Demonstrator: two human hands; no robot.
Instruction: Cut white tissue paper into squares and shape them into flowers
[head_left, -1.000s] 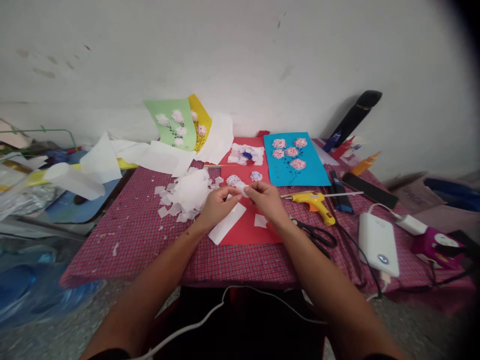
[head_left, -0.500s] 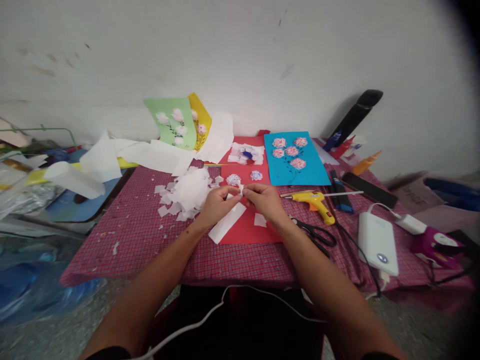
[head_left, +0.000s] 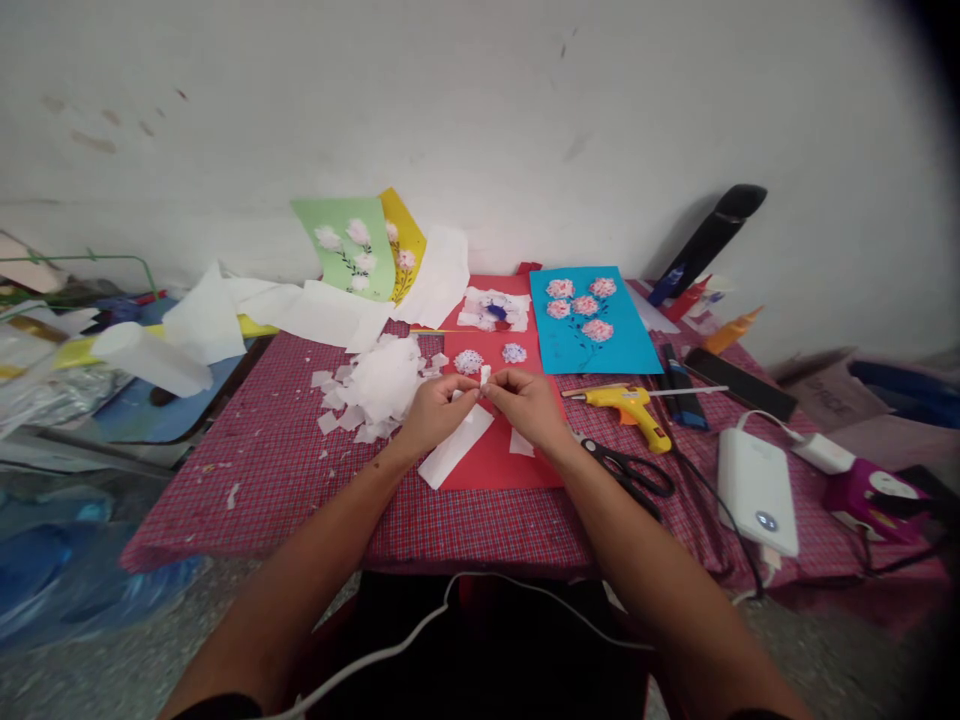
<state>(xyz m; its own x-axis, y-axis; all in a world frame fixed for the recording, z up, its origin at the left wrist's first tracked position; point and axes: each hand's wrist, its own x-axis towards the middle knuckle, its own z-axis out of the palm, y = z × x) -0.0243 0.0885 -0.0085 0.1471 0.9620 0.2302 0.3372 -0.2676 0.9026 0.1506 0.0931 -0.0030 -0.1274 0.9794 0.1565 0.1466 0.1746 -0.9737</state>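
Note:
Both hands meet over the red sheet of paper (head_left: 472, 470), pinching a small piece of white tissue paper (head_left: 485, 375) between the fingertips. My left hand (head_left: 439, 410) closes on it from the left, my right hand (head_left: 529, 402) from the right. Just beyond the fingers lie a paper flower with blue-tinged edges (head_left: 469, 361) and a smaller one (head_left: 514, 352). A folded white paper strip (head_left: 454, 450) rests below my left hand. Partly covered by my right wrist is a white paper square (head_left: 520, 443). A pile of white paper squares (head_left: 382, 385) spreads left of my hands.
To the right are a yellow glue gun (head_left: 630, 405), black scissors (head_left: 630, 470) and a white power bank (head_left: 757, 490). A blue card with paper flowers (head_left: 551, 350) lies behind. Paint-stained tissue (head_left: 480, 300) sits at the back. A white paper roll (head_left: 150, 358) is at left.
The small tissue piece now stands up more above the fingertips, and my fingers have shifted slightly around it. Otherwise only a slight camera shift shows.

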